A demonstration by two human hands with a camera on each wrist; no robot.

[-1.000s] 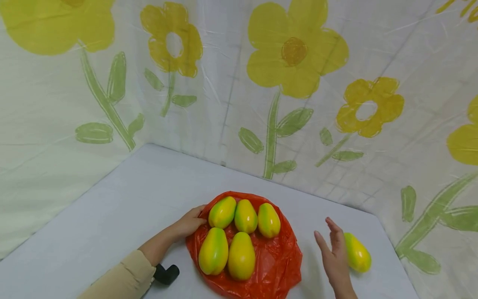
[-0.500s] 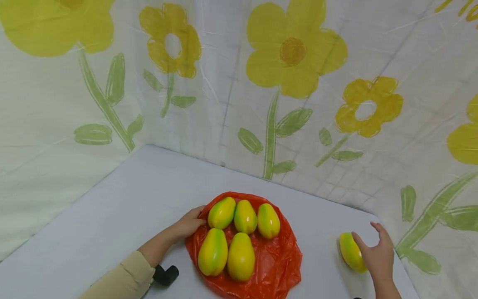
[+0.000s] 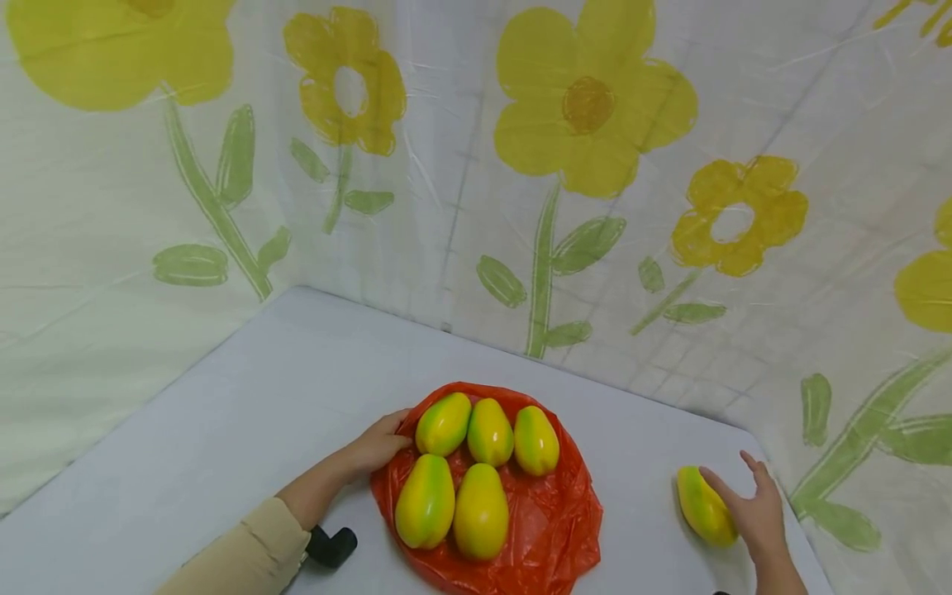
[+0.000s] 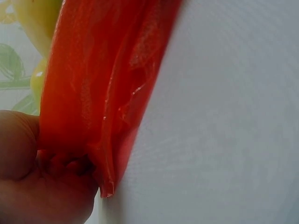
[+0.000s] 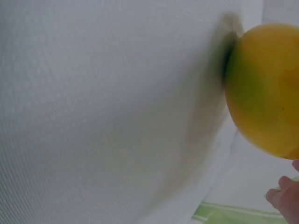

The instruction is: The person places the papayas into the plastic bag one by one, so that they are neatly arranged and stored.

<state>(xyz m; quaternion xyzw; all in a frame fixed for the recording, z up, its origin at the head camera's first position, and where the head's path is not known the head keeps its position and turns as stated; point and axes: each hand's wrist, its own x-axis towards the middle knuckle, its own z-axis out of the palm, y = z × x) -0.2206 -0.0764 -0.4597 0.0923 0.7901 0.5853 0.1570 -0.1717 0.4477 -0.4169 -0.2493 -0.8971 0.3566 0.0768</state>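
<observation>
A red plastic bag point(image 3: 543, 529), spread open and round, lies on the white table with several yellow-green papayas point(image 3: 482, 512) in it. At its left rim, my left hand point(image 3: 378, 446) grips the plastic; in the left wrist view the thumb and curled fingers hold the edge of the bag point(image 4: 98, 84). Off to the right, a lone papaya point(image 3: 697, 500) rests on the table. My right hand point(image 3: 762, 512) is spread over its right side, thumb overlapping the fruit in the head view. The right wrist view has fingertips point(image 5: 275, 193) just below that papaya point(image 5: 266, 93).
The white table point(image 3: 320, 364) ends at a flower-printed curtain point(image 3: 416, 207) along the back and left. A black curved object point(image 3: 332, 547) sits by the left sleeve. Bare tabletop separates the bag from the lone papaya.
My right hand has moved rightward, from the lone papaya's left side to its right side, and its thumb now overlaps the fruit. My left hand and the bag have stayed put.
</observation>
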